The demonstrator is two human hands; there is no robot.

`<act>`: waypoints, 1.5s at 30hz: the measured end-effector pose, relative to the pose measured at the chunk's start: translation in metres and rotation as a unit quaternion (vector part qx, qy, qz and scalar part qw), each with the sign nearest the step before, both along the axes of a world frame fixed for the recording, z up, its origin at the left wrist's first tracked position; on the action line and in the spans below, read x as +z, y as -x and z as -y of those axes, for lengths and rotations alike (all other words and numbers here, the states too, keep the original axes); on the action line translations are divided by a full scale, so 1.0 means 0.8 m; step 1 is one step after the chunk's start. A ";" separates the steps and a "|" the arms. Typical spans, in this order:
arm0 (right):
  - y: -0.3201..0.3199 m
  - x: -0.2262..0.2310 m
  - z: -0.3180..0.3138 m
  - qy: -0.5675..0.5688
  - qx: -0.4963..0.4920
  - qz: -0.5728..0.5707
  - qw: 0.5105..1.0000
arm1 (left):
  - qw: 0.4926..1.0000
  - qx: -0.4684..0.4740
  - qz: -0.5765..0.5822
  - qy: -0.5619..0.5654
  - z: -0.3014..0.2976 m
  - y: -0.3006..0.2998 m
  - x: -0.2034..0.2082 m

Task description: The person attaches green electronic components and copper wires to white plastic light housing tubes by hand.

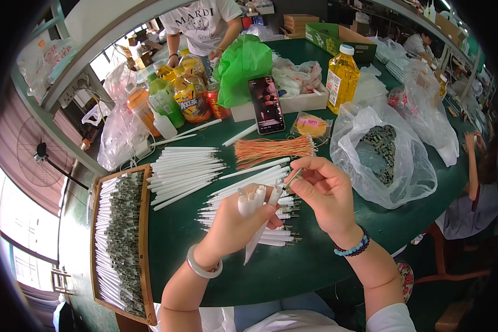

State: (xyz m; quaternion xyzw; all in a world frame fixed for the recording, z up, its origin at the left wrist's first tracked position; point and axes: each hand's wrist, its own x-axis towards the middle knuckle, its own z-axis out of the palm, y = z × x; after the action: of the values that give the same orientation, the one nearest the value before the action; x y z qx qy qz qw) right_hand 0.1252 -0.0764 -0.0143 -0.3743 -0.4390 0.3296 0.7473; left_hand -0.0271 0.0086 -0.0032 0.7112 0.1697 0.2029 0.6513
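Observation:
My left hand [231, 220] is closed around several white plastic tubes [251, 202] with tapered tips, their blunt ends pointing up. Between the thumb and fingers of my right hand [327, 195] is a small metal part [293, 179], pinched at the upper end of one of these tubes. Whether the part sits inside the tube end I cannot tell. Beneath both hands, a row of white tubes with metal ends [276, 238] lies on the green table [321, 265]. To the left is a pile of plain white tubes [185, 176].
A wooden tray [148, 249] of metal-ended tubes stands at the left. Orange wires [274, 151] lie beyond my hands, before a propped phone [266, 105]. An open plastic bag [418, 185] holds metal parts at the right. Bottles [192, 99] and another person [205, 25] are across the table.

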 end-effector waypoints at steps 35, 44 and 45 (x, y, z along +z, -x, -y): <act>0.010 -0.007 0.022 -0.013 -0.035 0.095 0.995 | 0.932 0.122 0.084 -0.331 0.016 -0.003 0.000; -0.010 -0.009 0.034 0.007 -0.015 0.171 0.985 | 0.814 0.107 0.075 -0.566 0.021 0.001 0.000; -0.008 -0.008 0.033 0.009 -0.014 0.171 0.985 | 0.806 0.112 0.076 -0.577 0.021 0.002 0.000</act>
State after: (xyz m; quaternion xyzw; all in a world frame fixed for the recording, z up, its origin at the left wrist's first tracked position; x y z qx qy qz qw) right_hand 0.1319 -0.1028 -0.0209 -0.4380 -0.5520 0.2537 0.6626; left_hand -0.0287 -0.0078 -0.0034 0.9144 0.0498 0.3879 0.1046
